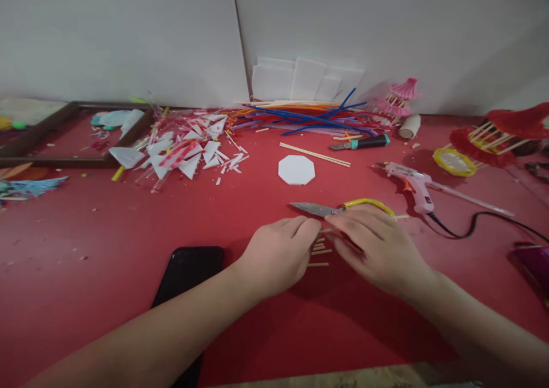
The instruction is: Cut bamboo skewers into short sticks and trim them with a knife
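Red tabletop (128, 211) before a pale wall (128, 39), where two bare hands met over a thin wooden stick (326, 230).
The stick showed in the gap between the left hand (278, 254), whose fingers were curled closed and seemed to pinch it, and the right hand (377, 248), loosely bent; whether that one gripped anything could not be told. Nearer the wearer, short sticks (321, 252) lay in a rough row. Just beyond the hands were scissors (315, 208), blades pointing left; good handling seemed to call for a steady pinch, fingertips clear of that edge, and a row left undisturbed. Farther out lay a white octagon (296, 170), long sticks (315, 154) and, rightward, a pink glue gun (414, 185).
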{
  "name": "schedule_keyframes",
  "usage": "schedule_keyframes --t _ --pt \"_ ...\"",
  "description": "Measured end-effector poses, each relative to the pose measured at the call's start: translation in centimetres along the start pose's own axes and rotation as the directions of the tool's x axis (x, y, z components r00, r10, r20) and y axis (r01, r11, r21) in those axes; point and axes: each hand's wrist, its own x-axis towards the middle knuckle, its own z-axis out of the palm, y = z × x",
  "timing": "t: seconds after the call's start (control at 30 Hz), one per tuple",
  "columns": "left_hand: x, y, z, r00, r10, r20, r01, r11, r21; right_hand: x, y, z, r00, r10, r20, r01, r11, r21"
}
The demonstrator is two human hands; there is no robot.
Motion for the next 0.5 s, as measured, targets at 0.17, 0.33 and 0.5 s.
schedule_keyframes --t 0.17,0.33,0.5 --pt "-0.1 0.2 -0.1 1.0 0.013 0.017 -0.014 0.996 0.085 -0.4 -0.1 0.7 0.999 0.01 0.043 -0.01 1.0 0.016" --pt "-0.1 0.1 0.2 0.998 0.041 0.046 -0.048 0.987 0.155 -0.2 -0.6 0.6 0.996 0.022 0.085 -0.025 0.999 0.04" --pt "-0.2 0.1 0.2 0.995 0.098 -0.014 -0.094 0.982 0.163 -0.1 -1.3 0.4 0.998 0.032 0.06 -0.035 0.998 0.058"
